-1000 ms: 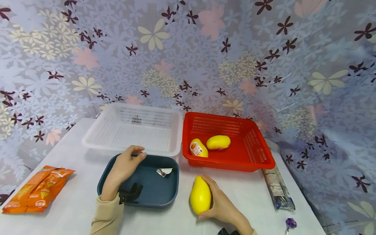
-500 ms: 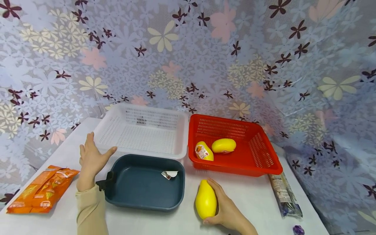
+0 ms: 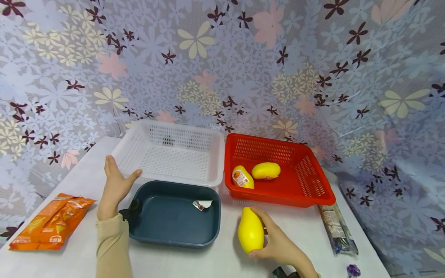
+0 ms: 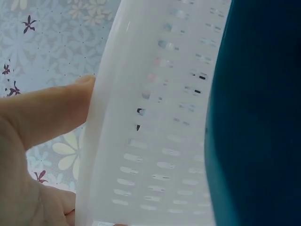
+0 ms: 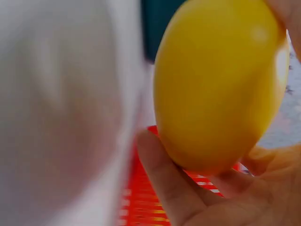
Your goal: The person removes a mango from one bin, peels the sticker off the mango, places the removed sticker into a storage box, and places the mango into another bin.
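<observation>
My right hand (image 3: 279, 240) grips a smooth yellow mango (image 3: 250, 231) between thumb and fingers, in front of the red basket (image 3: 278, 199). Filling much of the right wrist view, the mango (image 5: 214, 84) has the fingers curled round its end and side. My left hand (image 3: 116, 185) holds nothing, its fingers pointing up and its thumb spread, at the left front corner of the white basket (image 3: 174, 177). In the left wrist view, the thumb of that hand (image 4: 28, 122) overlaps the rim of the white basket (image 4: 101, 117).
Two yellow mangoes lie in the red basket, one with a label (image 3: 240, 177). A dark teal tray (image 3: 174, 244) holds a small white wrapper (image 3: 202, 204). An orange snack bag (image 3: 52, 224) is at left; a long clear packet (image 3: 335, 229) and purple lollipop (image 3: 353, 270) are at right.
My left hand has swung left from over the teal tray to the white basket's corner. My right hand has raised and tilted the mango slightly. The head view has shifted a little.
</observation>
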A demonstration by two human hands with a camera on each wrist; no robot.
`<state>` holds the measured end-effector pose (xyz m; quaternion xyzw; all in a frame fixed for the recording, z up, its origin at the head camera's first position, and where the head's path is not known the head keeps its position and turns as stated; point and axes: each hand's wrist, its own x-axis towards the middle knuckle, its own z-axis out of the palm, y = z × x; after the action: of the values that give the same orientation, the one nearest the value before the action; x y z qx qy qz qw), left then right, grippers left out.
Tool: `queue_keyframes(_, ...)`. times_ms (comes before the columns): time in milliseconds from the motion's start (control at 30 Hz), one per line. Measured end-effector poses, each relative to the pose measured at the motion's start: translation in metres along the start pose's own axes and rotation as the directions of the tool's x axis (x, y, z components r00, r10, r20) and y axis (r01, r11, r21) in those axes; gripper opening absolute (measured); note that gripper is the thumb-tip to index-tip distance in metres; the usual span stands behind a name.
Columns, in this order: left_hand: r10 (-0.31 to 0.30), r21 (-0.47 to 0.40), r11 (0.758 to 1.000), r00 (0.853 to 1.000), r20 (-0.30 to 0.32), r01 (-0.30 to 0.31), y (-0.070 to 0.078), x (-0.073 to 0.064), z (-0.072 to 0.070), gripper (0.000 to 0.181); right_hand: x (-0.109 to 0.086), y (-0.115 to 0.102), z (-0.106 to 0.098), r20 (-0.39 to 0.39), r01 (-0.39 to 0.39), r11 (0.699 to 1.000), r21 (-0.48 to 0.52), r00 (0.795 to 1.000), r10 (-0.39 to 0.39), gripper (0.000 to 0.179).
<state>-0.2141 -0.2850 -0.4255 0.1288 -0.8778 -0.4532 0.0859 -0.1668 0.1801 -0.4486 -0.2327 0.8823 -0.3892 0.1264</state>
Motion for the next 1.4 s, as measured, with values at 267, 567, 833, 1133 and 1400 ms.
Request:
queue_keyframes(267, -0.021, -0.01, 1.0, 1.0, 0.008, 0.021, 0.002, 0.0, 0.003, 0.108, 0.022, -0.033, -0.035, 0.026, 0.18, 0.984, 0.014, 0.983, -0.18, 0.102)
queue_keyframes(567, -0.007, -0.032, 0.999, 1.0, -0.007, 0.007, 0.002, 0.001, -0.001, 0.108, 0.12, -0.082, -0.057, 0.035, 0.139, 0.987, 0.083, 0.989, -0.143, 0.095)
queue_keyframes(833, -0.004, -0.049, 0.999, 1.0, -0.017, 0.004, 0.001, 0.001, 0.001, 0.108, 0.19, -0.11, -0.038, 0.116, 0.131, 0.988, 0.075, 0.983, -0.139, 0.085)
queue_keyframes(1133, -0.035, -0.071, 0.997, 0.999, -0.002, 0.035, -0.002, -0.003, 0.0, 0.109, 0.249, -0.124, 0.01, 0.175, 0.061, 0.996, 0.07, 0.982, -0.072, 0.079)
queue_keyframes(1400, -0.02, -0.063, 0.998, 1.0, 0.005, 0.02, -0.001, 0.001, 0.0, 0.109, 0.279, -0.125, 0.033, 0.198, 0.033, 0.995, 0.091, 0.979, -0.05, 0.073)
